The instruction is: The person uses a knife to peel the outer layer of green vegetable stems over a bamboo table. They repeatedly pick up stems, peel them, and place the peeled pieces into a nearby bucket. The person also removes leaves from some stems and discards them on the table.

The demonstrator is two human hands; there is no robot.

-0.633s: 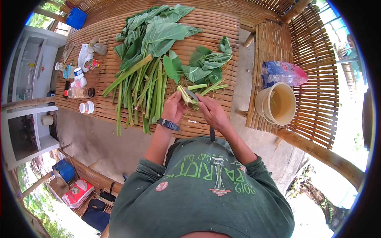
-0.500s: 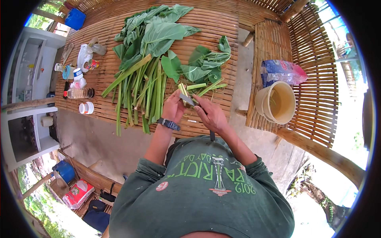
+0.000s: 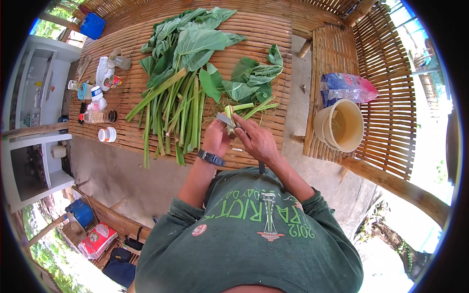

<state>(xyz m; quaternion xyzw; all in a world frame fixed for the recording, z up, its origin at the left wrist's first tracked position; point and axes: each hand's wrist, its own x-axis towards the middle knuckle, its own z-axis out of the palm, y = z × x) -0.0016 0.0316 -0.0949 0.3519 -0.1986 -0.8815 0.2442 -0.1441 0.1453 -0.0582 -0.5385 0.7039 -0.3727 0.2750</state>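
Note:
My left hand (image 3: pixel 216 136), with a dark watch at its wrist, is closed around a short pale-green stalk (image 3: pixel 228 110) that points away from me. My right hand (image 3: pixel 256 140) grips a knife (image 3: pixel 224 118), its blade lying across the stalk close to the left fingers; a dark handle end sticks out below the right palm. The right fingertips touch or nearly touch the stalk. Just beyond my hands lie cut stalk pieces (image 3: pixel 243 106) and a small bunch of green leaves (image 3: pixel 249 78). To the left rests a large pile of long stalks (image 3: pixel 171 112) with broad leaves (image 3: pixel 198 44).
Bottles (image 3: pixel 100 116), a white jar (image 3: pixel 107 134) and small containers stand at the left of the slatted bamboo table (image 3: pixel 266 29). On the right bench are a beige bucket (image 3: pixel 359 128) and a blue-and-pink plastic bag (image 3: pixel 349 88). A wooden pole (image 3: pixel 395 185) runs along the bench's near side.
The knife blade has moved slightly left across the stalk. My right fingers have come closer to the stalk's upper part, and my left hand has shifted a little toward me.

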